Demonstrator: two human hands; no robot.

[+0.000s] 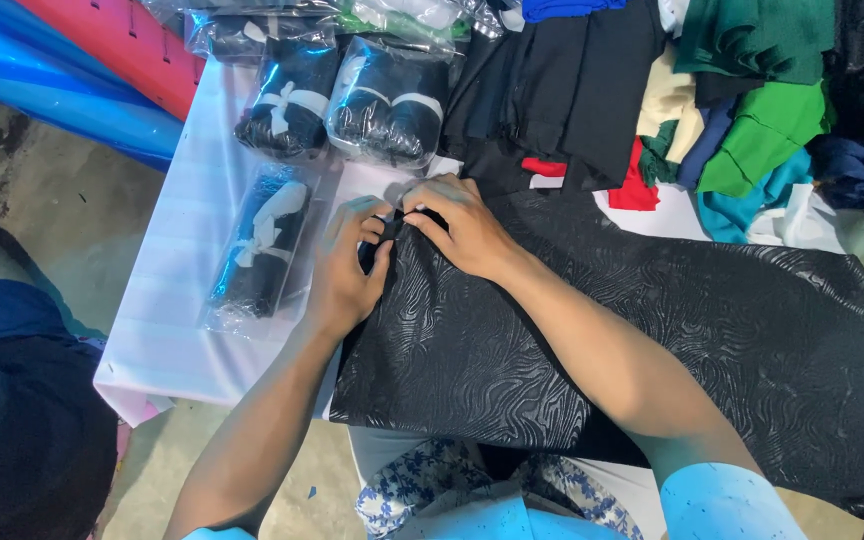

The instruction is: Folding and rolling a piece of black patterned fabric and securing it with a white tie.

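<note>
Nearest the camera: light blue sleeves, and a flower-print cloth [422, 490] hanging below the near edge of the tabletop [167, 300], which is covered in white.

Black cloth [652, 350], embossed with a wavy grain, lies spread flat from the near edge across the middle and out to the right edge. No fold lines or rolled section visible along its length; only the far-left corner is being worked.

Left hand [345, 265]: fingers closed narrow, thumb and forefinger pinching that corner of the black cloth. Right hand [457, 228]: fingers curled down, fingertips pressing and gripping the same corner, just touching the left hand. Both hands meet at one point, near the middle of the tabletop.

Judgement: work on this piece is at its start; the corner is gathered, the rest of the sheet lies untouched.

Left of the hands: a clear bag [257, 245] holding a dark bundle tied with white ribbon, lying flat. Farther, toward the far-left corner: two more such bags [337, 95], side by side. These three read as finished pieces.

Far edge: a stack of black fabric [562, 90]; right of it, a pile of green, blue, cream and red scraps [742, 120].

Off the tabletop at left: blue and red rolls [72, 70].
</note>
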